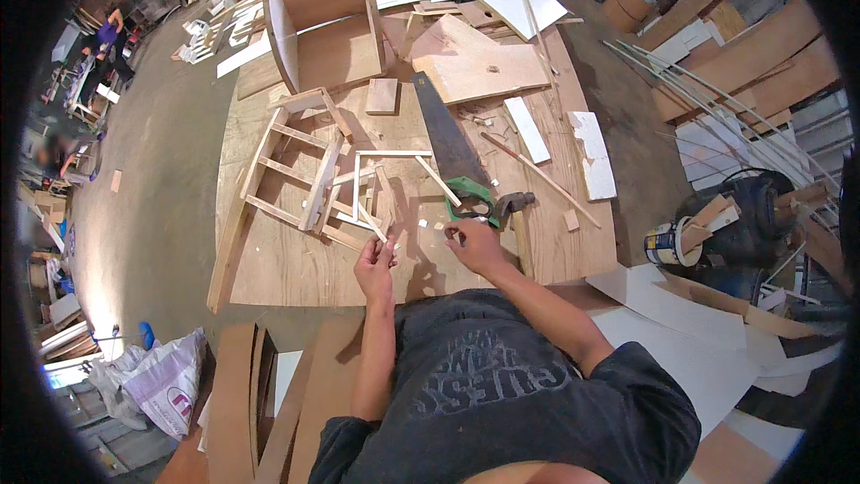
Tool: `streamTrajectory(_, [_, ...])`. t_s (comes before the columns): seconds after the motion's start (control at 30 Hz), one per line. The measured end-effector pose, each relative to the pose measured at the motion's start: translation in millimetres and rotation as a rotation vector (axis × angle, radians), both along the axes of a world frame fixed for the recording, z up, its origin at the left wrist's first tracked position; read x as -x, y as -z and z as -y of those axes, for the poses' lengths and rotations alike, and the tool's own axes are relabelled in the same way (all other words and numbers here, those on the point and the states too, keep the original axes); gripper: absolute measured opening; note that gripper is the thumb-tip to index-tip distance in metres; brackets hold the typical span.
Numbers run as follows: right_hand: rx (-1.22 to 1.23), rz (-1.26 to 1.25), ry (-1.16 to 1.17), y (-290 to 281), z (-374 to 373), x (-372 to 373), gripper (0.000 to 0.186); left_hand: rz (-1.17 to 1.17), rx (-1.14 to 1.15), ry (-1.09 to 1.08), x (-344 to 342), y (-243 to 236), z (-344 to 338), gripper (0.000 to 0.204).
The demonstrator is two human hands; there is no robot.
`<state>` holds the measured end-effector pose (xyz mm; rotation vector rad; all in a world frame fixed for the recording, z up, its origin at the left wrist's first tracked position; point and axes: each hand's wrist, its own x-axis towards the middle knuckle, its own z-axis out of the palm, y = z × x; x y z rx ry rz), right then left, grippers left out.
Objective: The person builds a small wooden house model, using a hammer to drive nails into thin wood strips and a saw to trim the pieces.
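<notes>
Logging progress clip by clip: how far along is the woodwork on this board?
Done: a small slatted wooden frame lies assembled on the plywood sheet. In hand: the left hand pinches a thin white strip; the right hand picks at something too small to identify. Left: loose strips lie unattached beside the handsaw and hammer.

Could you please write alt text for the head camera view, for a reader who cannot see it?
Seen from above, a person's left hand and right hand pinch small white pieces over a plywood table. Near the hands lie a hand saw with a green handle, a hammer and a small wooden frame; boards and offcuts clutter the far end.
</notes>
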<state>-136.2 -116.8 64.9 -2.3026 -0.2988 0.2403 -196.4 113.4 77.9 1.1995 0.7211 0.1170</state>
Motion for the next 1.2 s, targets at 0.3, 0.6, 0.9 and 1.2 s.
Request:
streamTrajectory(0.3, [-0.082, -0.228, 0.297, -1.7, 33.4, 16.8, 0.037, 0.059, -0.016, 0.108, -21.7, 6.8, 8.9, 0.030])
streamTrajectory(0.6, [0.109, -0.194, 0.195, -15.3, 26.2, 28.1, 0.029, -0.024, -0.013, 0.210, -14.2, 17.0, 30.0, 0.033])
streamTrajectory(0.9, [-0.023, -0.141, 0.245, -7.6, 55.4, 36.0, 0.027, -0.020, -0.064, 0.266, -23.0, 7.9, 44.7, 0.034])
streamTrajectory(1.2, [-0.148, -0.052, 0.464, -30.8, 107.7, 29.0, 0.023, 0.024, -0.074, 0.307, -46.5, 14.7, 79.7, 0.034])
